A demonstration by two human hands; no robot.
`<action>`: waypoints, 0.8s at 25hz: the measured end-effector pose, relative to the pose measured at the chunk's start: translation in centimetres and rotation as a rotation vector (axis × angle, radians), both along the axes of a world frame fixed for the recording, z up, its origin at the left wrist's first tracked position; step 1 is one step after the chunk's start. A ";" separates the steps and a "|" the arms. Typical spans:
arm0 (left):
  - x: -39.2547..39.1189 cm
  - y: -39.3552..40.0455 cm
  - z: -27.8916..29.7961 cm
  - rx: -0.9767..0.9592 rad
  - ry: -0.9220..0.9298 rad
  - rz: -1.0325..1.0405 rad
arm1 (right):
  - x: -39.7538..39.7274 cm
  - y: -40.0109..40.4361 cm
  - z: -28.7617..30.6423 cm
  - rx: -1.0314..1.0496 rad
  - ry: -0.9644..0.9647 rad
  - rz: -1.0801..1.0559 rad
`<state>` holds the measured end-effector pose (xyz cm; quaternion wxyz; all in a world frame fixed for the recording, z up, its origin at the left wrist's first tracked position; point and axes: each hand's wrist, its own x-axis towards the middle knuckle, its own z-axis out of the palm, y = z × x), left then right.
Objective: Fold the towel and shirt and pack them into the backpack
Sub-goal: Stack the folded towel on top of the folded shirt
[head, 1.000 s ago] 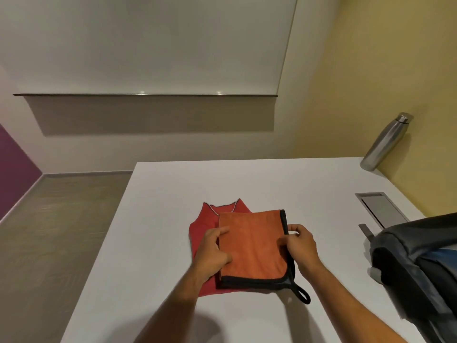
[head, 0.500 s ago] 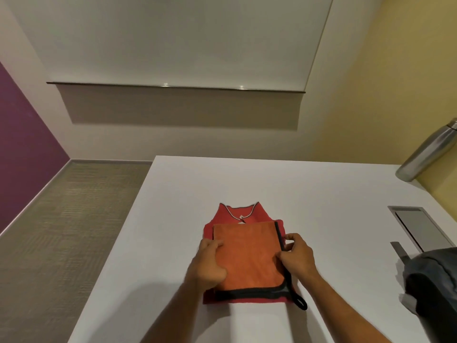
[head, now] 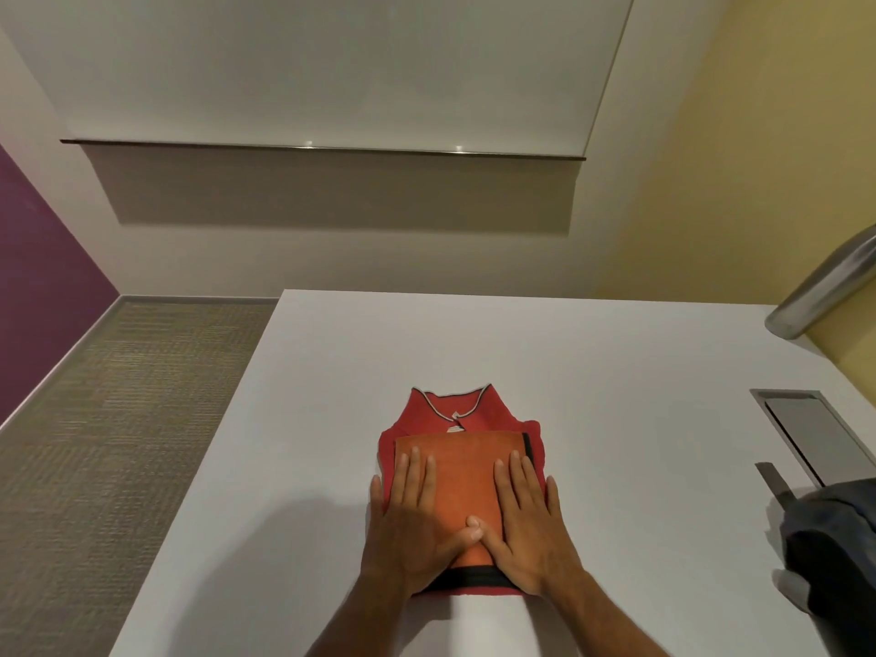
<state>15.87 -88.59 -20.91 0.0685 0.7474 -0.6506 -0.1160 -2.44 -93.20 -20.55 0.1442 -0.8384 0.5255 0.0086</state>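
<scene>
on the far left there was a purple wall [head: 42, 277] and a grey-brown carpet floor [head: 123, 419] beside the white table [head: 332, 372]. near the middle of the table lay the folded red shirt [head: 474, 412], with its collar pointing away from the person, and the folded orange towel [head: 462, 471] lay flat on top of it, covering most of the lower part of the shirt. the towel had a black border along its right edge and its near edge. the left hand [head: 410, 523] rested flat on the left part of the towel, fingers straight and pointing away, with the outer finger lying off the towel at the shirt's edge. the right hand [head: 526, 519] rested flat on the right part of the towel in the same way, fingers straight and a little spread. the two thumbs met at the middle of the towel and touched each other; neither hand gripped anything. to the right, a flat grey hatch [head: 806, 433] was set into the table surface. at the right edge a dark backpack [head: 834, 547] stood on the table, well apart from the clothes and only partly in view. behind it, against the yellow wall [head: 739, 182], was a steel bottle [head: 825, 286].
</scene>
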 end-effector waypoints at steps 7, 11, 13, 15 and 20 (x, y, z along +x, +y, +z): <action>0.7 0.1 -1.6 0.038 0.042 -0.039 | 0.0 -0.3 -1.4 0.045 0.034 -0.021; 1.0 0.1 -2.0 -0.002 0.092 -0.050 | 0.0 -0.2 -1.0 0.058 -0.006 -0.023; 1.3 0.1 -2.2 -0.049 0.114 -0.042 | -0.1 -0.1 -0.5 0.069 -0.091 -0.057; 1.3 0.0 -2.2 -0.050 0.105 -0.029 | 0.0 -0.3 -0.1 0.065 -0.237 -0.189; 0.3 -0.1 -1.4 0.086 0.130 0.137 | -0.1 -0.7 -0.6 0.181 -0.377 -0.349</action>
